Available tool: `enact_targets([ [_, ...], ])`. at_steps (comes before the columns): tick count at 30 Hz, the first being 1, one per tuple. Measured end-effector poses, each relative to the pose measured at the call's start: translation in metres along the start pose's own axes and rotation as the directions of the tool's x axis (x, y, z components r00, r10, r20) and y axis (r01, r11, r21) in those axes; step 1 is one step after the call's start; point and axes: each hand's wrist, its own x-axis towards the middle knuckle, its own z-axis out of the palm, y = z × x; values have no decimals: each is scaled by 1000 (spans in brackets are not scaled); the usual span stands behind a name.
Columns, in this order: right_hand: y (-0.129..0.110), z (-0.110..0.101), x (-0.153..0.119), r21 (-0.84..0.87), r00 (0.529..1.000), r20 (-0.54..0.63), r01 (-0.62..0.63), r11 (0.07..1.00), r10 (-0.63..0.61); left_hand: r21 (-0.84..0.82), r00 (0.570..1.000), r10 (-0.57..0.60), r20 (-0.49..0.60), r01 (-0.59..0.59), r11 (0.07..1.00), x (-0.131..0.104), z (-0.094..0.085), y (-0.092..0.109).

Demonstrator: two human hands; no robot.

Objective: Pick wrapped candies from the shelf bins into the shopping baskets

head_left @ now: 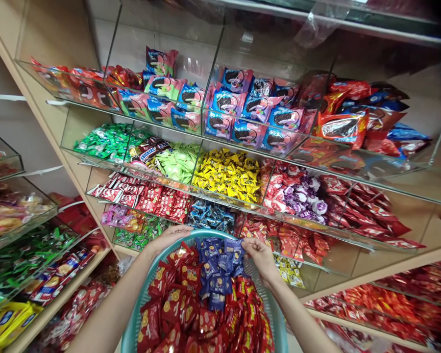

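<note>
A round teal plastic basket (280, 321) full of wrapped sweets is in front of me. My left hand (172, 238) is closed over its far left rim, and the fingertips are partly hidden. On the far right side, my right hand (259, 256) pinches a small purple-blue candy packet (235, 244) at the edge of the pile. More purple-blue packets (217, 268) lie at the basket's far middle. Red packets with orange pictures (174, 310) fill the left, and shiny red-and-yellow packets (247, 318) fill the right.
Tilted clear bins line the shelves ahead, holding blue-pink cookie packs (226, 102), yellow sweets (228, 176), green sweets (106, 141) and purple-wrapped sweets (305, 196). Just beyond the basket is a bin of dark blue sweets (211, 215). More stocked shelves stand left and lower right.
</note>
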Motion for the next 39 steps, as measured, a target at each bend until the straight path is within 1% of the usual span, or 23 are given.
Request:
enact_targets([
  [1, 0, -2, 0, -32, 999, -16, 28, 999, -28, 4, 1000, -2, 2, 2, 1000, 0, 0, 0],
  [3, -3, -4, -2, -135, 990, -31, 132, 982, -137, 4, 1000, -5, 6, 5, 1000, 1, -1, -1],
  [5, -5, -2, -8, -273, 956, 4, 284, 919, -294, 3, 1000, -6, 4, 6, 1000, 2, -1, -2],
  [6, -6, 0, -12, -339, 925, 41, 369, 866, -378, 3, 1000, -7, -1, 7, 1000, 2, 0, -2],
  [8, -2, 6, -19, -430, 848, 136, 517, 740, -513, 11, 1000, -5, -8, 5, 1000, 1, 0, -1],
  [10, 8, 11, -25, -464, 774, 227, 619, 633, -591, 15, 1000, -4, -4, 5, 1000, 0, 1, 0],
  [12, 20, 14, -29, -481, 729, 270, 667, 568, -629, 5, 1000, -5, 11, 5, 1000, 0, 1, 1],
  [14, 31, 15, -29, -502, 707, 276, 684, 530, -652, -11, 1000, -7, 16, 8, 1000, 0, 1, 1],
  [16, 38, 15, -29, -521, 696, 257, 684, 511, -670, -25, 1000, -13, 11, 13, 1000, 1, 0, 0],
  [19, 41, 16, -30, -543, 686, 239, 681, 491, -687, -30, 1000, -24, 5, 24, 999, 3, 0, -3],
  [21, 42, 18, -33, -561, 693, 255, 675, 480, -674, -20, 1000, -23, 3, 23, 1000, 4, -1, -5],
  [24, 44, 21, -41, -595, 704, 327, 672, 442, -631, -1, 1000, -14, -7, 14, 1000, 4, -2, -6],
  [26, 44, 22, -47, -617, 702, 375, 677, 402, -606, -2, 1000, -10, -9, 10, 1000, 4, -2, -5],
  [28, 39, 22, -50, -622, 692, 399, 686, 377, -601, -8, 1000, -9, -9, 8, 1000, 3, -1, -4],
  [30, 31, 24, -47, -610, 688, 386, 690, 390, -614, -12, 1000, -18, 3, 18, 1000, 3, -1, -3],
  [32, 19, 28, -33, -594, 706, 328, 671, 445, -628, -13, 1000, -27, 2, 27, 1000, 2, -1, -2],
  [34, 7, 34, -9, -584, 753, 229, 613, 532, -617, -13, 1000, -28, -11, 28, 1000, 2, -1, -1],
  [35, 3, 39, 6, -583, 790, 178, 564, 584, -586, -13, 999, -26, -20, 26, 1000, 2, -1, -1],
  [36, -1, 43, 21, -590, 837, 137, 499, 635, -530, -14, 999, -24, -23, 24, 1000, 2, -1, -2],
  [37, -3, 48, 37, -605, 900, 95, 392, 693, -426, -18, 1000, -22, -17, 22, 1000, 2, -1, -2],
  [38, -5, 52, 52, -630, 959, 57, 249, 735, -276, -24, 1000, -18, -7, 18, 1000, 2, 0, -2],
  [39, -5, 56, 66, -657, 989, 35, 134, 742, -146, -33, 1000, -12, 0, 12, 999, 2, 0, -2],
])
